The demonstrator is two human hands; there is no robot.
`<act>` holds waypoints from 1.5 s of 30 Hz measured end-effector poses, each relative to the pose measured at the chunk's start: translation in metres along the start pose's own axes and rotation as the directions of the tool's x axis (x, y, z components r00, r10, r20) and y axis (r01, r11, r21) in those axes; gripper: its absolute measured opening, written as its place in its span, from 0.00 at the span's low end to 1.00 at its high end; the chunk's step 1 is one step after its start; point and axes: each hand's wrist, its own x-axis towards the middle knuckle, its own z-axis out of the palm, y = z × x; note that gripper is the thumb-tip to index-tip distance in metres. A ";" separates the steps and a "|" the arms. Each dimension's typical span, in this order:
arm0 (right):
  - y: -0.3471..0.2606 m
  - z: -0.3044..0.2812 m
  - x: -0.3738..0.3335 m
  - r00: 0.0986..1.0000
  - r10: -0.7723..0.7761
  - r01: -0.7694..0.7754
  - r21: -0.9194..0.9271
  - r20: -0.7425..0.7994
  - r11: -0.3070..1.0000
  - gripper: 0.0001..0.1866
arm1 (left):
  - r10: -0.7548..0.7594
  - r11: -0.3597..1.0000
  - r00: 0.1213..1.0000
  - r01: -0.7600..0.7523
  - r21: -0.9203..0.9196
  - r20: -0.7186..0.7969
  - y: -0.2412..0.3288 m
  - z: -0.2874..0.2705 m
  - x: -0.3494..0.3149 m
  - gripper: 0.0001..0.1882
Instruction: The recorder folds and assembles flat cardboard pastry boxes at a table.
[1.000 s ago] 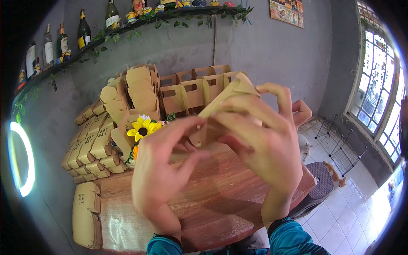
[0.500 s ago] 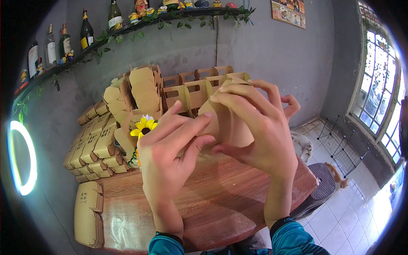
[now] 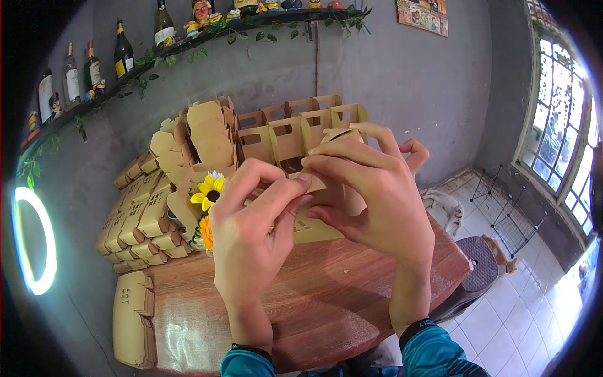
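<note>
Up over the table, a partly folded brown cardboard box (image 3: 342, 198) is between my two hands. My left hand (image 3: 251, 220) is closed, pinching a flap at the box's left edge between thumb and fingertips. Curved around the box from the right, my right hand (image 3: 383, 195) has its fingers over the top and far side and its thumb on the near side. The hands hide much of the box. Just behind it stand several cardboard carriers (image 3: 257, 143) with handle slots, in rows.
Flat cardboard blanks (image 3: 132, 327) lie at the table's (image 3: 301, 295) left end. Beyond them are piled folded boxes (image 3: 141, 210), tall nested cartons (image 3: 210, 129) and artificial flowers (image 3: 207, 191). A stool (image 3: 474, 261) stands off the right edge; a white cat (image 3: 447, 207) lies on the floor.
Both hands have come slightly lower with the box. My left fingers have bent in from a more stretched pose and now pinch the flap.
</note>
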 end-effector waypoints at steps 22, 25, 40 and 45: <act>-0.014 -0.011 -0.001 0.986 0.166 -0.166 -0.012 0.011 0.986 0.56 | 0.178 0.984 0.977 -0.178 0.006 -0.116 -0.003 0.015 0.001 0.13; -0.017 -0.012 -0.001 0.984 0.179 -0.179 -0.034 0.016 0.983 0.55 | 0.185 0.983 0.979 -0.184 0.014 -0.085 -0.006 0.014 0.004 0.13; -0.023 -0.010 -0.004 0.984 0.174 -0.173 -0.022 0.046 0.985 0.55 | 0.372 0.924 0.921 -0.354 0.146 -0.116 -0.003 0.005 0.003 0.11; -0.023 -0.008 -0.002 0.994 0.107 -0.107 -0.032 -0.021 0.994 0.49 | 0.336 0.934 0.936 -0.316 0.167 -0.108 -0.008 0.001 0.002 0.10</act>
